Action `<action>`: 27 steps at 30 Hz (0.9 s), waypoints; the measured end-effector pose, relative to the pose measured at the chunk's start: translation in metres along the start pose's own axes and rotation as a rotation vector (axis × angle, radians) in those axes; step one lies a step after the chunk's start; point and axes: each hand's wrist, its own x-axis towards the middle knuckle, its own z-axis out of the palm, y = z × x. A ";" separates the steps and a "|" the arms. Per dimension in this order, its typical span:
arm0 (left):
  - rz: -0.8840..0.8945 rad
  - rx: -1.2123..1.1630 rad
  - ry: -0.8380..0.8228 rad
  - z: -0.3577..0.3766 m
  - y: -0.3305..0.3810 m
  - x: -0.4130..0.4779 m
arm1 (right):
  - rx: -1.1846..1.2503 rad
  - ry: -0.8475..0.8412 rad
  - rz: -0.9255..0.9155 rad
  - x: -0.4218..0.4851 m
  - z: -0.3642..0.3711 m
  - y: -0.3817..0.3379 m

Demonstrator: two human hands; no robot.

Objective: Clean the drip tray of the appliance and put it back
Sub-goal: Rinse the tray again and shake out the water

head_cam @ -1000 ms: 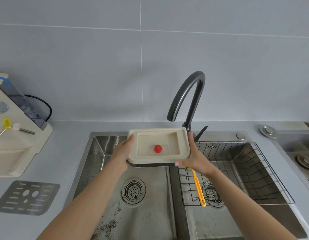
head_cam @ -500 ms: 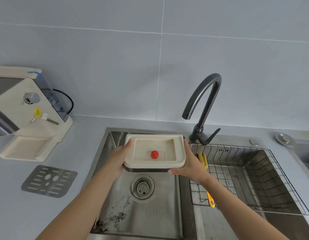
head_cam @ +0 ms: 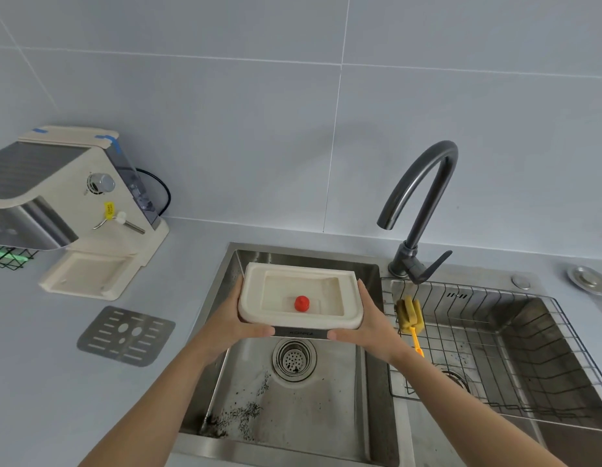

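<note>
The cream drip tray (head_cam: 301, 299) is being gripped over the sink basin (head_cam: 286, 392) by the left hand (head_cam: 229, 326) and right hand (head_cam: 370, 326), fingers curled round its ends.

Grey counter (head_cam: 40, 392) with appliance (head_cam: 73, 210), grate (head_cam: 126, 335)

In front of me, a steel double sink (head_cam: 326, 419) is set into a grey countertop (head_cam: 40, 382). Left basin: round drain strainer (head_cam: 294, 358), with dark granules (head_cam: 240, 414) scattered near the front left corner. Right basin: wire rack (head_cam: 478, 298) holding a yellow sponge brush (head_cam: 409, 311). A dark gooseneck faucet (head_cam: 424, 197) stands behind the divider.
</note>
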 end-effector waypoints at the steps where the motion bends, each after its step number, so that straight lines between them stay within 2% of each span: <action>1: 0.000 0.021 0.006 0.000 0.000 -0.001 | 0.014 -0.008 0.007 0.000 0.001 0.000; 13: -0.037 0.120 0.077 0.001 0.004 0.012 | 0.053 -0.056 0.166 -0.005 0.004 -0.015; 23: -0.158 0.192 0.239 0.008 0.012 0.025 | 0.023 0.059 0.464 0.003 0.003 -0.003; 27: -0.188 0.200 0.245 0.012 0.016 0.032 | 0.072 0.111 0.568 0.008 0.003 0.000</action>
